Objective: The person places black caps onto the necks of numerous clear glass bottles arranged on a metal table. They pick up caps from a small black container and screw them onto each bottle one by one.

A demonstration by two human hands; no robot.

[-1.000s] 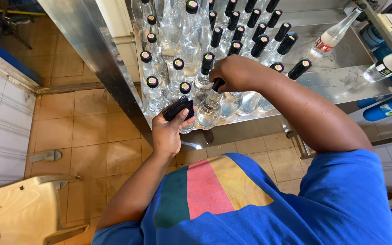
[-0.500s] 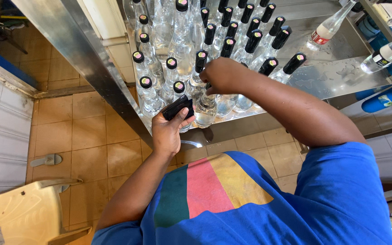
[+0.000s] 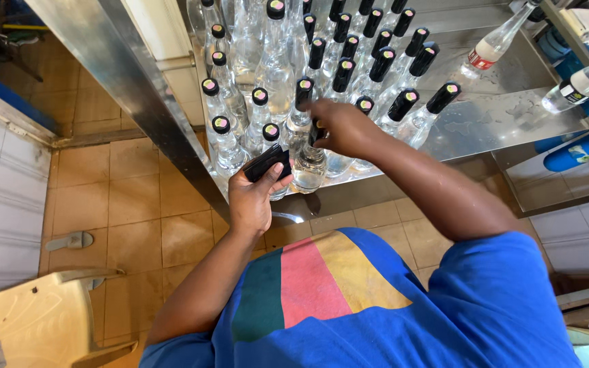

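Note:
My left hand [image 3: 253, 197] holds a small stack of black cap sleeves [image 3: 267, 162] near the table's front edge. My right hand [image 3: 342, 126] is closed on a black sleeve at the neck of a clear glass bottle [image 3: 308, 167] standing at the front of the group. Many clear bottles [image 3: 274, 68] stand close together on the steel table [image 3: 499, 116]. Some at the back right carry tall black sleeves [image 3: 403, 103]; those at the left show bare round caps [image 3: 221, 124].
Two labelled bottles [image 3: 489, 44] lie tilted at the table's right, another bottle [image 3: 581, 85] beyond them. Blue containers [image 3: 581, 146] stand at the far right. A tan plastic chair [image 3: 35, 320] stands at the lower left on the tiled floor [image 3: 138, 218].
My right hand has shifted slightly along the front bottles, with a sleeve at a bottle neck. The left hand still holds the stack of sleeves in place.

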